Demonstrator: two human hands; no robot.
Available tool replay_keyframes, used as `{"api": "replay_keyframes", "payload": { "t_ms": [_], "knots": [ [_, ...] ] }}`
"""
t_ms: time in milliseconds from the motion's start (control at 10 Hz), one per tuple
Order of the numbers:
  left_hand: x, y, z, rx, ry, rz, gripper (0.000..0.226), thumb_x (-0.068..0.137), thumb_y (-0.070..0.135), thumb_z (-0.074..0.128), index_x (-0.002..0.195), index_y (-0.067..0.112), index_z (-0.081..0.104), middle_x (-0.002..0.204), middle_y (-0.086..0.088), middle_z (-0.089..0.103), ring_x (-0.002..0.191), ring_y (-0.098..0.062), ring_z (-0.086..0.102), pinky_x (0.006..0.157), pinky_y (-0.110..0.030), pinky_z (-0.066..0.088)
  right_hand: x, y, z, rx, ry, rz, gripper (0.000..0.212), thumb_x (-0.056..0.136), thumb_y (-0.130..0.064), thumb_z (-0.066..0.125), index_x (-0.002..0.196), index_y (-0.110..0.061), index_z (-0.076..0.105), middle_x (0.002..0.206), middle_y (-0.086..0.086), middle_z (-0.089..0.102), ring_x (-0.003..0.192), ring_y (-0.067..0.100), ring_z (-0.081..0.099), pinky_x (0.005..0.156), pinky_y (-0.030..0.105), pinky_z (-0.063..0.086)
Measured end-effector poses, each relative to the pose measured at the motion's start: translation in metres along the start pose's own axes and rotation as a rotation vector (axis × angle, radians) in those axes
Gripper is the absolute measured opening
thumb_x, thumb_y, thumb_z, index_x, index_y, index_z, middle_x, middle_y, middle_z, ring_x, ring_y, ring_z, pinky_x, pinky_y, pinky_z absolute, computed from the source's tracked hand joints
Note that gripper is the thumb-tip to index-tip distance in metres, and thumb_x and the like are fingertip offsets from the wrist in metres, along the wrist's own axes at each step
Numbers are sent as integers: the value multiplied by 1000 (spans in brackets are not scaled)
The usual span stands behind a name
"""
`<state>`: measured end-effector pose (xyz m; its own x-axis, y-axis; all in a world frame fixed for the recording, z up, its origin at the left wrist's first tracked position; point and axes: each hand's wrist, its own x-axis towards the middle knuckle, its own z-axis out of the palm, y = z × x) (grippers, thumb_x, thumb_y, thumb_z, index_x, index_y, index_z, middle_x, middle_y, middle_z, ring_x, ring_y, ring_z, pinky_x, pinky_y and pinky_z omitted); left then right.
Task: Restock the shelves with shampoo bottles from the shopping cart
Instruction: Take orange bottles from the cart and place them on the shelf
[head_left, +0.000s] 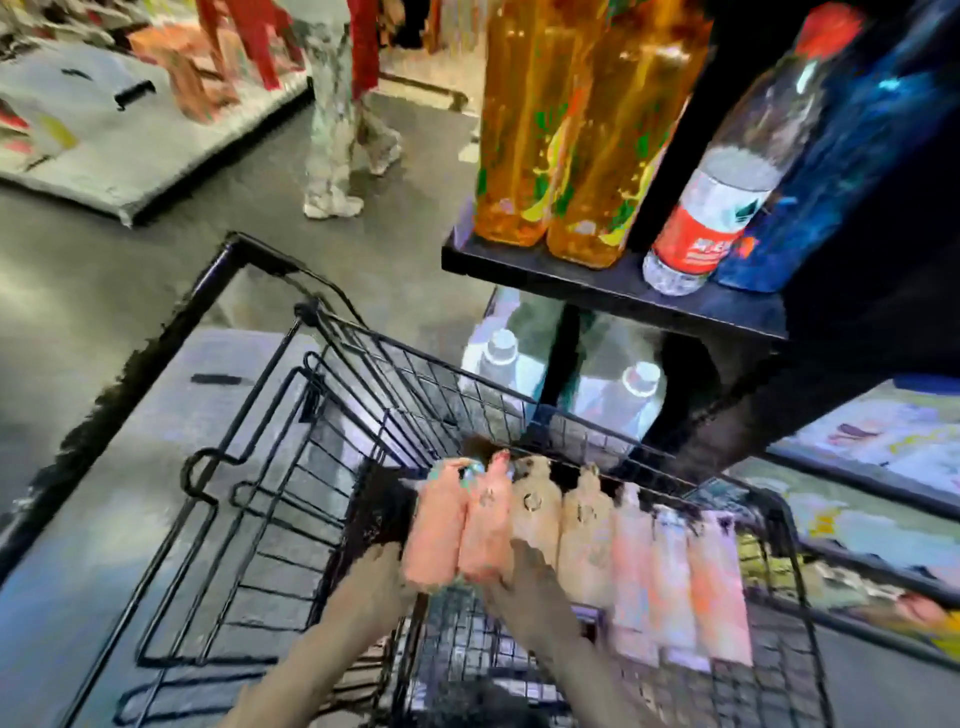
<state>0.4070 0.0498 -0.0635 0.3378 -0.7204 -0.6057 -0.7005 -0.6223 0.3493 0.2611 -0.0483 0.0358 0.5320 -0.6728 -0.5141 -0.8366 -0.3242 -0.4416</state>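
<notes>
I see both hands down in the black wire shopping cart (291, 499), at the near ends of a row of shampoo bottles that lie side by side with their caps pointing away from me. My left hand (382, 571) is under and against the base of the leftmost pink bottle (434, 525); its fingers are tucked behind the bottle, so I cannot tell how far they curl. My right hand (524, 577) rests on the base of the second pink bottle (485, 525), fingers bent over its end, but the blur keeps me from saying whether it grips or only touches. To the right lie two tan bottles (561, 525) and then three paler pink ones (675, 571), touching one another. The picture is smeared throughout, and labels are unreadable. Beyond the cart stands a dark shelf (613, 286) carrying two amber bottles (566, 135), a clear water bottle with a red label (711, 213) and a blue bottle (841, 171); below it, white-capped bottles (641, 379) show dimly. Across the aisle a person's legs (337, 119) are cut off at the top edge.
</notes>
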Motion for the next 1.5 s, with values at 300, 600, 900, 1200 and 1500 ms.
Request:
{"api": "replay_keyframes", "payload": {
  "t_ms": [300,600,900,1200,1500],
  "knots": [
    [91,-9,43,-205,-106,-81,56,79,33,57,127,7,44,123,-14,54,111,-32,53,92,-40,45,101,63,65,-93,229,253,46,88,-35,54,127,-12,43,129,8,46,118,26,45,99,33,36],
    [116,4,57,-306,-48,-240,98,75,53,69,142,4,16,131,-14,46,110,-33,57,83,-38,49,166,64,82,-515,170,127,64,94,-42,41,144,-3,31,144,19,41,140,35,27,118,49,8],
    [108,-23,60,-454,-52,-270,53,73,51,74,96,10,51,111,1,60,101,-12,54,86,-30,48,212,55,92,-799,-208,413,92,86,-74,21,150,-6,19,157,13,22,146,39,-2,111,64,-9],
    [49,-19,38,-688,-17,-365,72,61,54,79,116,13,56,106,-6,65,90,-25,61,82,-33,52,192,51,100,-440,116,234,86,69,-63,68,131,-9,43,133,15,54,137,28,34,118,52,-5],
    [48,-41,53,-678,11,-446,65,45,65,76,91,26,50,95,-1,65,87,-20,62,67,-29,49,148,44,126,132,210,-35,82,64,-33,80,136,-22,42,121,-5,35,96,16,55,72,19,42]
  ]
}}
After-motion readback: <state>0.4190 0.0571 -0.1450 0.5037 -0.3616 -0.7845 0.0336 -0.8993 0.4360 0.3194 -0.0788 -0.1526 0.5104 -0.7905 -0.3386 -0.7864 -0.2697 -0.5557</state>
